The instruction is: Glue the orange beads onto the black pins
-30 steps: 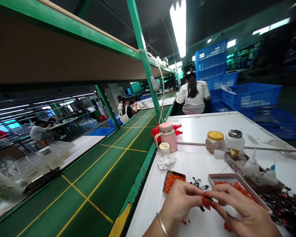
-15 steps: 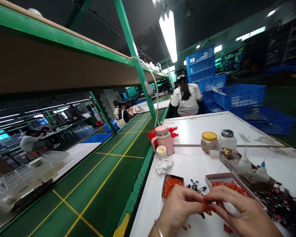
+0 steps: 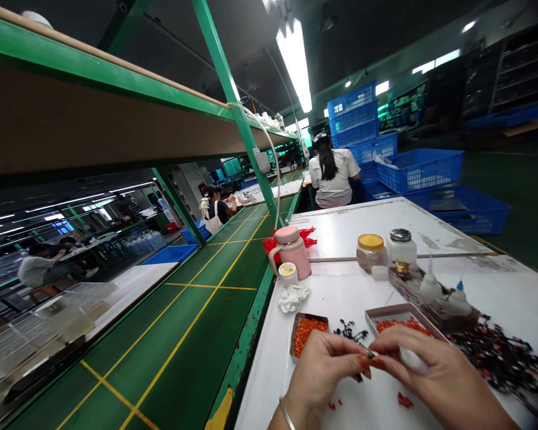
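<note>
Thumb and fingers of my left hand [image 3: 316, 370] pinch a small black part [image 3: 370, 354], mostly hidden by the fingertips. My right hand [image 3: 434, 367] meets it there, its thumb and forefinger closed at the same small part. Just beyond my left hand is a small box of orange-red beads [image 3: 311, 335]. Beside that box lies a loose cluster of black parts [image 3: 350, 330]. A shallow tray [image 3: 376, 312] with red pieces is partly covered by my right hand. A few red bits [image 3: 404, 400] lie on the white table below my hands.
A heap of black and red parts [image 3: 502, 358] lies at right, near a box of dropper bottles [image 3: 457, 298]. Two jars [image 3: 371, 254], a pink mug [image 3: 293, 254] and crumpled tissue [image 3: 293, 297] stand farther back. A green conveyor belt [image 3: 197, 334] runs along the left. Co-workers sit beyond.
The view has shifted a little, so the scene sits slightly more to the left. My hands stay together, and more of the dark part shows between my fingertips.
</note>
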Motion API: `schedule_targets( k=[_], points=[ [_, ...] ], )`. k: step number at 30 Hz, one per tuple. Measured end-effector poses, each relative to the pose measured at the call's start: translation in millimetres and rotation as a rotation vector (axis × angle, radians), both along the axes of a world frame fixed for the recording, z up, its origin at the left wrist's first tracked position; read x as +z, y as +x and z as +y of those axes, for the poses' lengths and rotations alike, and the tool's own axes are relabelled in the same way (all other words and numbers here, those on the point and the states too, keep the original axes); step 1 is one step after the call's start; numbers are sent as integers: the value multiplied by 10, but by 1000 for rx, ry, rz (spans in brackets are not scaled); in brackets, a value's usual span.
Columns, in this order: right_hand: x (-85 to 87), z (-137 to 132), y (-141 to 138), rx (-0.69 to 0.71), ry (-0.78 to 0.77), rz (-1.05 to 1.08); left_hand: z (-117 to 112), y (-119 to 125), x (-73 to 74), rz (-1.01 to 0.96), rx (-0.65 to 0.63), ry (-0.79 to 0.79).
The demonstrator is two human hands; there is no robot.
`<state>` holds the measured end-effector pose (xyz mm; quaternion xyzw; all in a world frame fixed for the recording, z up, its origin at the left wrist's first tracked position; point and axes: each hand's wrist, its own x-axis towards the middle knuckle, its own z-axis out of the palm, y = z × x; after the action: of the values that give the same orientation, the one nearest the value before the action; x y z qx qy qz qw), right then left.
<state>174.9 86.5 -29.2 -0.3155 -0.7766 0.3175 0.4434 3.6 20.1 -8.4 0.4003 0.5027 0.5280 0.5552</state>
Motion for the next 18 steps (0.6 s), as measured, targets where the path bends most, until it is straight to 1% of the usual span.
schedule_targets(
  k=[1,3,5,6,8,10,12,13,15,17,18],
  points=[
    [33,-11,18,-35,-36,13,2,-4,1,-3,15,7],
    [116,-45,71,-78,-164,56,9,-13,8,-4,54,14],
    [218,-91,137,-62,-280,116,17,-25,17,3,93,9],
    [272,-113,171,-55,-289,135,20,-31,23,4,108,9],
    [374,-146,234,-59,-230,102,21,-43,34,4,121,19],
    [453,-159,289,-79,-139,-13,15,-54,46,17,117,40],
    [498,-155,333,-80,-89,-119,5,-62,56,27,123,46],
    [506,-149,351,-78,-92,-146,0,-64,59,38,126,45],
    [490,-136,380,-80,-154,-126,-9,-66,60,65,130,45],
    [437,-126,407,-124,-216,-51,-14,-64,56,95,134,53],
    [398,-122,423,-168,-226,-5,-15,-61,54,107,136,58]
  ],
)
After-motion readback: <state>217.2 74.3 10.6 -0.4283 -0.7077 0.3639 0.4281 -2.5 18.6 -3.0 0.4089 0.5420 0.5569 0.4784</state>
